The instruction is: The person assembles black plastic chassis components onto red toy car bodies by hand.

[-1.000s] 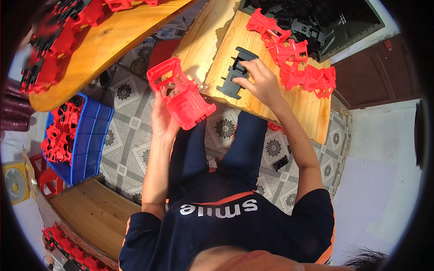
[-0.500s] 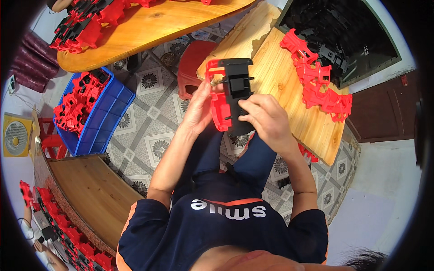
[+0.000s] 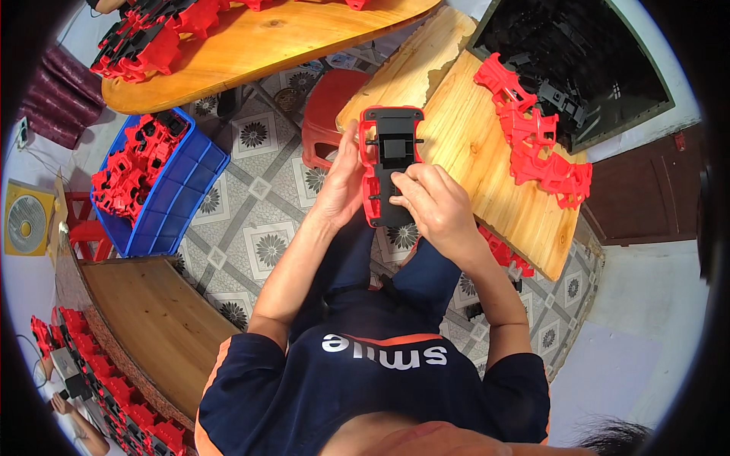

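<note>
Over my lap I hold a red plastic toy-car shell [image 3: 371,199] with a black plastic base plate [image 3: 394,125] lying against it, the plate's face toward me. My left hand [image 3: 344,186] grips the shell along its left side, fingers partly hidden behind it. At the lower right, the pinched fingers of my right hand [image 3: 437,199] hold the black plate near its middle and edge. Red shows around most of the plate's outline. Whether the two parts are fully seated together I cannot tell.
On the wooden board [image 3: 525,232] at right lies a row of red shells [image 3: 532,163], beside a dark bin [image 3: 570,53] of black parts. A blue crate [image 3: 179,194] of red shells stands left. Beyond are a red stool [image 3: 327,106] and a wooden table [image 3: 289,42] with assembled pieces.
The black plate, earlier tilted and offset to the right of the shell, now lies squarely over it. My right hand has moved slightly left and down with it.
</note>
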The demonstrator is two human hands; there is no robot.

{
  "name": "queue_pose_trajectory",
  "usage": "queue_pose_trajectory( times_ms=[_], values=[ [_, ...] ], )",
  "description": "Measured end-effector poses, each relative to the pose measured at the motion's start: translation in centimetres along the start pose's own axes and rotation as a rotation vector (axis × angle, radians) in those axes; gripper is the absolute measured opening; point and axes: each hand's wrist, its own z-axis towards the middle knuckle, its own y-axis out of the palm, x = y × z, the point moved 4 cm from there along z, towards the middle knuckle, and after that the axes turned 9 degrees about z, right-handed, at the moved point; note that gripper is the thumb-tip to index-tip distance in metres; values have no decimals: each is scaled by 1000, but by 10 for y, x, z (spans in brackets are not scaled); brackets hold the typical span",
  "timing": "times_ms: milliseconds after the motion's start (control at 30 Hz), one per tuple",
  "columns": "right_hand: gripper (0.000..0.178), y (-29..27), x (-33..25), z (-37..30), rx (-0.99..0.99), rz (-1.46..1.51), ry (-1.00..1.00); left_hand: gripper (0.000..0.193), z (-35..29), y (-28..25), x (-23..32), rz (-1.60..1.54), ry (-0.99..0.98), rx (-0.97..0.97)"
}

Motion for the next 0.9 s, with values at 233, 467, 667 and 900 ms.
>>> queue_pose_trajectory(
  times_ms=[233, 467, 667, 900],
  values=[
    [48, 10, 52, 14, 362, 420, 408, 85, -4, 12, 3, 516, 105, 33],
    [87, 17, 24, 25, 125, 1250, 248, 80, -23, 41, 38, 771, 601, 170],
    [100, 24, 28, 53, -102, 1162, 481, 67, -13, 56, 94, 702, 796, 407],
    [67, 31, 48, 12, 316, 1173, 662, 55, 126, 18, 217, 397, 749, 616]
  ],
)
